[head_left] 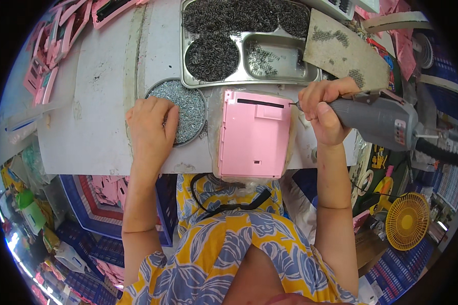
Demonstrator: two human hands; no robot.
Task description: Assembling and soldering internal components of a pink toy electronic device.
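My right hand is wrapped round a grey electric screwdriver, which lies nearly level. Its thin bit points left and meets the upper right corner of a pink plastic panel. The panel has a black strip along its top and rests on a plastic-wrapped pad at the table's near edge. My left hand is closed, palm down, over the left side of a round metal dish of small silvery screws. Its fingertips are partly hidden, so whatever they pinch does not show.
Behind the panel lies a steel compartment tray with dark springs. A beige board with loose springs overlaps its right side. Pink parts are heaped far left. A blue crate stands below left, a yellow fan right.
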